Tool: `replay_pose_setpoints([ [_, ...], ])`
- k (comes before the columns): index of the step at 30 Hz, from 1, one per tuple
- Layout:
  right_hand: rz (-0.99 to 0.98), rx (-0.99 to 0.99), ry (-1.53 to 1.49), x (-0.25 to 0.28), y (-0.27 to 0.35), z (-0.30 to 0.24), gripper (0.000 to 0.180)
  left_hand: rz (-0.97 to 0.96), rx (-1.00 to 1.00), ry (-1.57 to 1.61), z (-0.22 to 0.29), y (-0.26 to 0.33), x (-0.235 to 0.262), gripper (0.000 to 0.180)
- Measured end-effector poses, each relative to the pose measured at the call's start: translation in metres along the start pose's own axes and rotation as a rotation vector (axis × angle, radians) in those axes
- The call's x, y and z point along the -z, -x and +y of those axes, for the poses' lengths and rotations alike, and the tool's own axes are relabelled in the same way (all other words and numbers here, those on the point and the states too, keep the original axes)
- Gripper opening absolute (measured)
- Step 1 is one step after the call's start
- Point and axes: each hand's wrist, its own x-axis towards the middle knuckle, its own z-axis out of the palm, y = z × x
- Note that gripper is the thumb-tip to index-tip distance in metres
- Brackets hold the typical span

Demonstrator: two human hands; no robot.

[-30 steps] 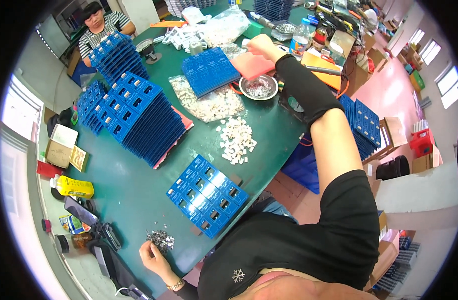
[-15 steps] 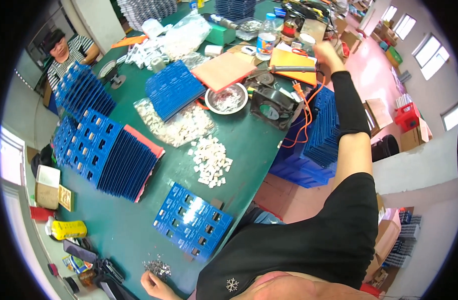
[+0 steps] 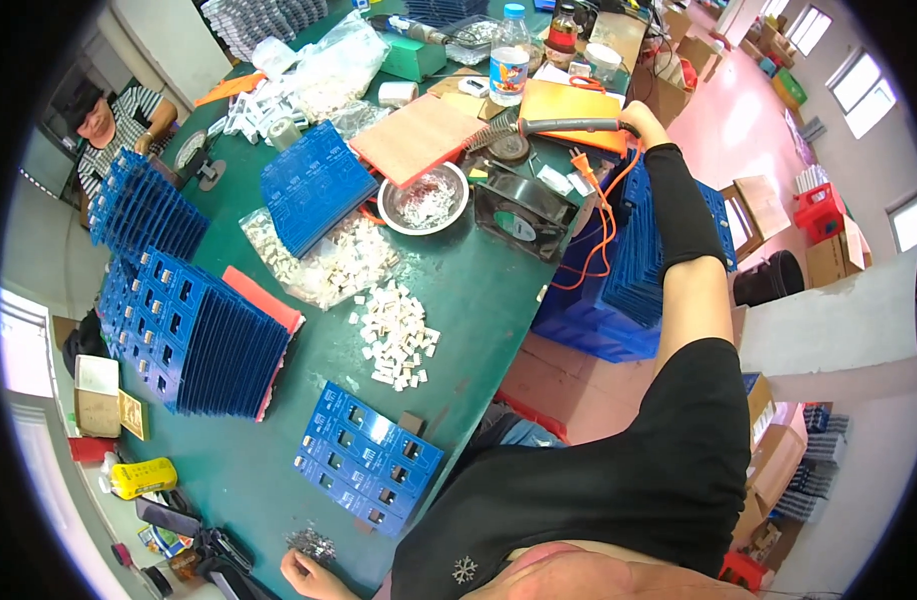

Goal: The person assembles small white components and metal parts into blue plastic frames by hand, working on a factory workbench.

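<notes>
Grey-handled tool (image 3: 574, 126) meets right fingers (image 3: 635, 117) near the table edge (image 3: 506, 345).

Bits (image 3: 313, 544) beside the left fingers (image 3: 293, 563) are too small to identify.

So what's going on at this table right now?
A person at a green table has the right hand stretched out to the end of a grey-handled tool; whether it is gripped is hard to tell. The left hand is at a small pile of metal bits. A blue board lies nearby, below a heap of white pieces in the picture. Another person is behind stacked blue boards.
</notes>
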Motion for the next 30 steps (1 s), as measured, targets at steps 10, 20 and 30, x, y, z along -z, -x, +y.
replay_pose_setpoints([
  [10, -0.034, -0.01, -1.175, 0.056, -0.01, 0.012, 0.029, 0.029, -0.02, 0.058, 0.009, -0.01, -0.01, 0.006],
  [20, 0.491, 0.227, -1.853, 0.113, 0.003, 0.037, 0.024, -0.008, 0.037, 0.115, 0.005, -0.009, -0.009, 0.009],
  [30, -0.587, 0.909, -1.916, 0.16, 0.215, -0.223, 0.026, 0.079, 0.049, 0.193, 0.012, -0.014, -0.009, 0.004],
])
